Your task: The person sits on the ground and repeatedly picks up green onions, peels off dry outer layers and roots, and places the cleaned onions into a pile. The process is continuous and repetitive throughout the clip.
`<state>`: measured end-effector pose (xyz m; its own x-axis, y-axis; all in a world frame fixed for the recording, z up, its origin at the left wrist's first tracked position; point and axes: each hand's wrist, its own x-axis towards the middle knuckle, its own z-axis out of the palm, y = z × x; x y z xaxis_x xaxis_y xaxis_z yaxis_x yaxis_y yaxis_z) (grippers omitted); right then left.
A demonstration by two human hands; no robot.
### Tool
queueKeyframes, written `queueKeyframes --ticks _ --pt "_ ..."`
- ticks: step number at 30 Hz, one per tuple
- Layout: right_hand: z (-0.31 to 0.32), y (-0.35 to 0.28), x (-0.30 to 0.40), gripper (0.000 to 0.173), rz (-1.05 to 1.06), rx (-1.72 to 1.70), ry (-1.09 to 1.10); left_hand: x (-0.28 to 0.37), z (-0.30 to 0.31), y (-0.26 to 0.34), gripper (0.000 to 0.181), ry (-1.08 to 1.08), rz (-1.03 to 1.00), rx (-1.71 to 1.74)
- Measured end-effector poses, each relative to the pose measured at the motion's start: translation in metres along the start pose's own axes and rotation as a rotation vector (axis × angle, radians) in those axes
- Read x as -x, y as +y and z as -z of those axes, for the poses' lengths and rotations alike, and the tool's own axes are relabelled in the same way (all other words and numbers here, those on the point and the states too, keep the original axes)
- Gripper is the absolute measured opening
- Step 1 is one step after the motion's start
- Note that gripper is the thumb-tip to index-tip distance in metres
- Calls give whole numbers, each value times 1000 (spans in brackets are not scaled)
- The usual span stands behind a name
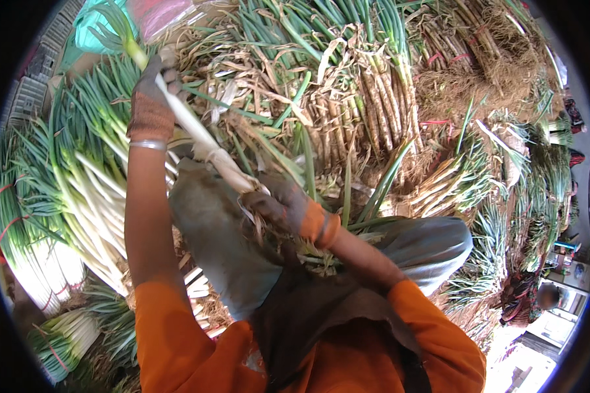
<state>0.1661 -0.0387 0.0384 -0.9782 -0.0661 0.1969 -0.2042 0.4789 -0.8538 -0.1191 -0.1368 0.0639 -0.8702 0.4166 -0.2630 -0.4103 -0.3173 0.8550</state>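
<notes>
A single large spring onion [189, 120] slants across in front of me, with its green leaves at the upper left and its root end at the lower right. My left hand [153, 88], in a dirty orange and grey work glove, is closed around the stalk just below the leaves. My right hand [282, 204], gloved the same way, grips the root end, where loose dry skin hangs down. The white shank between the two hands looks bare. Peeled spring onions [86, 196] lie in a heap beside my left forearm.
Unpeeled spring onions [378, 103] with brown skins and roots lie ahead, beside dry leaf scraps [270, 78]. Tied white-stemmed bundles [42, 265] stand at the left. More onion piles [452, 172] line the right, where another person [521, 297] sits. Plastic crates [34, 73] are at the upper left.
</notes>
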Motion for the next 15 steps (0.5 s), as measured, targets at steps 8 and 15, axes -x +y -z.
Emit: queueKeyframes --ticks 8,15 --pt "14 40 127 20 -830 -269 95 -90 162 107 34 -366 127 234" --pt "54 208 50 40 -621 312 537 -17 336 -2 50 606 216 -324"
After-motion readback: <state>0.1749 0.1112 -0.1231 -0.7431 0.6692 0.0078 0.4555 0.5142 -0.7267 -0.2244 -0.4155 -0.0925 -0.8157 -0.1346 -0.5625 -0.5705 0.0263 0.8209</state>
